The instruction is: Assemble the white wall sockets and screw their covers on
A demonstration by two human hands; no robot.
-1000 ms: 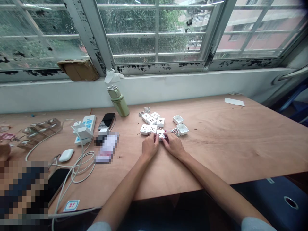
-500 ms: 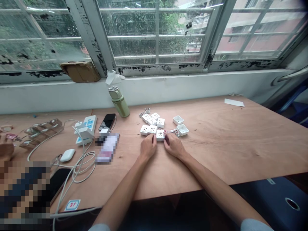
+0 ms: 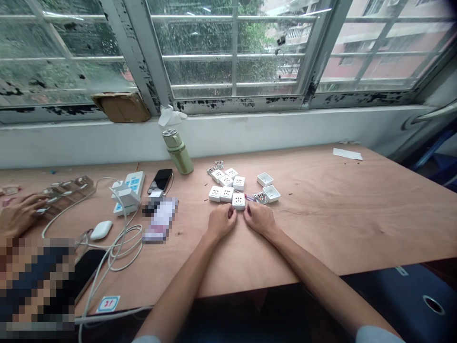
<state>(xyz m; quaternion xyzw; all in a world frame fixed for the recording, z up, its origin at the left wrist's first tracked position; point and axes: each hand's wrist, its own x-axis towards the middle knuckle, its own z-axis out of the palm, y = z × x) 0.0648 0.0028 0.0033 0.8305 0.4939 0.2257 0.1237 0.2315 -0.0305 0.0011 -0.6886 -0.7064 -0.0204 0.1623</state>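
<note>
Several white socket cubes [image 3: 227, 185] lie in a cluster at the middle of the wooden table [image 3: 339, 214]. The nearest cube [image 3: 238, 200] sits just beyond my knuckles, apart from both hands. My left hand [image 3: 222, 222] rests on the table with its fingers curled in. My right hand [image 3: 260, 219] lies beside it, fingers also curled, with nothing visible in either. Two open white casings [image 3: 268, 186] and small red-and-metal inserts [image 3: 257, 196] sit to the right of the cubes.
A green bottle [image 3: 177, 151] stands behind the cubes. To the left are a phone [image 3: 160, 180], a power strip [image 3: 129, 190], white cables [image 3: 117, 238] and an earbud case [image 3: 100, 229]. Another person's hand [image 3: 19, 214] rests at the far left. A paper slip [image 3: 347, 153] lies far right.
Both hands have drawn back toward me from the nearest socket cube, which now stands free on the table. The other person's hand at far left has moved further onto the table.
</note>
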